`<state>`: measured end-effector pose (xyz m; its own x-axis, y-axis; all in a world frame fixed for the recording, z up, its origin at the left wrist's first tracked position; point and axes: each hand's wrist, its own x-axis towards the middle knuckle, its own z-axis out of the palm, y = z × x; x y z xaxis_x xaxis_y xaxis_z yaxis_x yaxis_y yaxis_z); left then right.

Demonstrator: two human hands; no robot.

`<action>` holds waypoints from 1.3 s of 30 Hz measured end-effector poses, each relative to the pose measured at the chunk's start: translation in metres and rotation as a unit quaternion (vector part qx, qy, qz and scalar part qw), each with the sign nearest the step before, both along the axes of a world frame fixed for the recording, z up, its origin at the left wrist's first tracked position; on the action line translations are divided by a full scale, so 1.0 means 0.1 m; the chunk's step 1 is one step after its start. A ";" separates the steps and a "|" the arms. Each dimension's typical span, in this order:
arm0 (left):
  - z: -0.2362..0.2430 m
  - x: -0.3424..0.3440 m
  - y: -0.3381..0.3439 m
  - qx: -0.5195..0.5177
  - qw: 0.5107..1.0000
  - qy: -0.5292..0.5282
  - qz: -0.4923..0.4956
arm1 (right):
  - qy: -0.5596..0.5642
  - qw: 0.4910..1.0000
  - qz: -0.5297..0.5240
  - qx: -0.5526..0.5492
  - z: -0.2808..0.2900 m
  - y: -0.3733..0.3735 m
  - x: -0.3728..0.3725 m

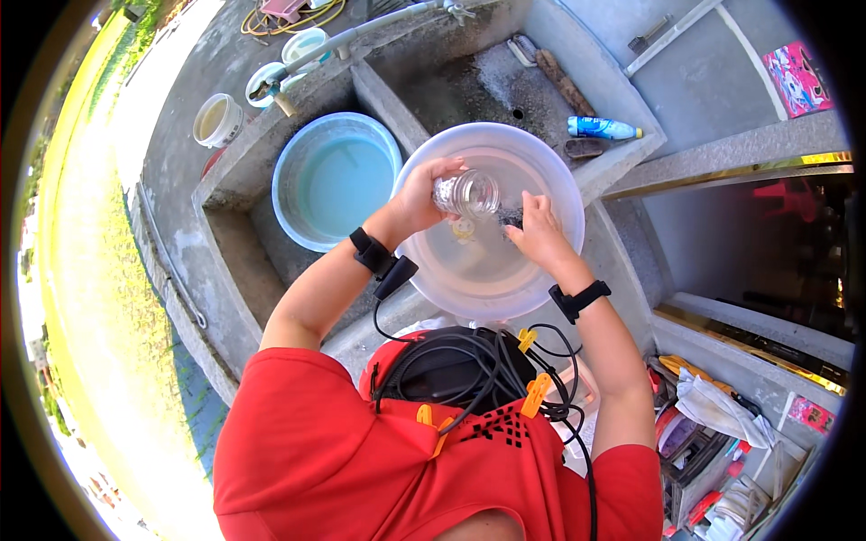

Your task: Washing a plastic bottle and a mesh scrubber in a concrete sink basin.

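Note:
My left hand [422,196] is wrapped around a clear glass jar [468,193], held tilted with its round mouth toward the right. In my right hand [543,236] the fingers pinch a small dark scouring pad [511,218], just beside the jar's mouth; whether it touches the glass I cannot tell. Both hands are over a large whitish plastic basin [566,185] with cloudy water in it. Below the jar, a small pale yellowish thing [464,230] shows in the basin, too unclear to name.
Left of the basin, a blue tub [386,144] of water stands in a concrete sink [225,261]. The other sink compartment holds a blue bottle [603,128] and a brush [585,148]. A tap [266,89] and a white bucket [219,122] are at the far left. Black cables [487,352] hang at my chest.

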<state>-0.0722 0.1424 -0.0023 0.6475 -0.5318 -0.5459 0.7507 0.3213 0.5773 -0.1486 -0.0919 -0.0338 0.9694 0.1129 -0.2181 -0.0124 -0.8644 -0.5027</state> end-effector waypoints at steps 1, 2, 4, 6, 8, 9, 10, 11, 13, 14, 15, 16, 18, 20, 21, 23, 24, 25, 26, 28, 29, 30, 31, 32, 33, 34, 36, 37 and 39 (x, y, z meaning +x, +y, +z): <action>0.03 -0.02 0.00 -0.040 0.997 0.059 0.009 | 0.000 1.000 -0.003 0.001 -0.03 0.02 -0.04; 0.04 -0.04 0.01 -0.080 0.990 0.118 0.021 | -0.002 0.997 0.054 -0.059 0.02 0.10 -0.07; -0.10 -0.02 0.13 -0.146 0.982 0.114 -0.024 | -0.006 0.987 0.111 -0.116 0.04 0.19 -0.09; -0.16 -0.02 0.13 -0.212 0.968 0.109 -0.071 | 0.038 0.965 0.198 -0.170 0.00 0.22 -0.07; -0.17 -0.09 0.06 -0.182 0.971 0.153 -0.004 | 0.011 0.963 0.197 -0.185 -0.10 0.23 -0.08; -0.14 -0.11 0.01 -0.182 0.971 0.153 -0.006 | -0.015 0.960 0.196 -0.200 -0.18 0.23 -0.08; -0.10 -0.13 -0.03 -0.168 0.975 0.146 0.010 | -0.014 0.960 0.194 -0.201 -0.27 0.22 -0.05; -0.06 -0.16 -0.05 -0.154 0.978 0.139 0.028 | 0.026 0.967 0.175 -0.185 -0.33 0.23 0.01; -0.11 -0.21 -0.10 -0.158 0.976 0.144 0.049 | 0.068 0.971 0.154 -0.169 -0.43 0.19 0.07; -0.17 -0.22 -0.09 -0.161 0.973 0.148 0.075 | 0.085 0.976 0.135 -0.147 -0.44 0.18 0.10; -0.29 -0.23 -0.06 -0.162 0.973 0.147 0.079 | 0.102 0.980 0.117 -0.125 -0.40 0.18 0.12; -0.45 -0.23 -0.03 -0.136 0.968 0.180 0.112 | 0.101 0.979 0.121 -0.126 -0.37 0.17 0.12; -0.66 -0.25 -0.02 -0.112 0.959 0.215 0.147 | 0.088 0.986 0.105 -0.096 -0.15 0.13 0.12; -0.74 -0.27 -0.03 -0.051 0.957 0.237 0.162 | 0.077 0.991 0.087 -0.072 0.01 0.08 0.10; -0.77 -0.28 -0.04 -0.053 0.956 0.237 0.165 | 0.066 0.995 0.066 -0.046 0.05 0.05 0.09; -0.81 -0.28 -0.09 -0.053 0.955 0.242 0.165 | 0.050 0.997 0.056 -0.020 0.09 -0.01 0.09; -0.85 -0.28 -0.11 -0.054 0.954 0.242 0.168 | 0.034 0.998 0.044 0.008 0.10 -0.01 0.08; -0.88 -0.28 -0.14 -0.056 0.954 0.245 0.164 | 0.034 0.998 0.046 0.008 0.12 0.00 0.07; -0.89 -0.27 -0.16 -0.057 0.954 0.249 0.159 | 0.015 0.999 0.042 0.019 0.15 0.02 0.06; -0.91 -0.27 -0.18 -0.060 0.953 0.251 0.160 | -0.004 0.999 0.039 0.030 0.21 0.06 0.05; -0.92 -0.27 -0.18 -0.061 0.952 0.254 0.159 | -0.028 0.999 0.034 -0.002 0.25 0.08 0.05; -0.94 -0.26 -0.18 -0.061 0.952 0.254 0.159 | -0.051 0.998 0.030 -0.035 0.28 0.09 0.05; -0.96 -0.26 -0.17 -0.058 0.955 0.248 0.152 | -0.051 0.998 0.030 -0.034 0.30 0.10 0.05; -0.99 -0.26 -0.17 -0.055 0.958 0.242 0.145 | -0.070 0.997 0.017 -0.026 0.31 0.10 0.06; -1.02 -0.26 -0.16 -0.055 0.958 0.242 0.146 | -0.089 0.996 0.005 -0.017 0.31 0.10 0.06; -1.05 -0.27 -0.15 -0.049 0.956 0.243 0.155 | -0.089 0.996 0.006 -0.017 0.29 0.12 0.07; -1.04 -0.28 -0.18 -0.045 0.955 0.245 0.160 | -0.124 0.992 -0.031 0.023 0.17 0.14 0.08; -1.04 -0.29 -0.20 -0.048 0.952 0.259 0.159 | -0.123 0.992 -0.031 0.022 0.08 0.17 0.09; -1.01 -0.31 -0.23 -0.050 0.948 0.272 0.157 | -0.116 0.990 -0.006 0.081 -0.02 0.30 0.10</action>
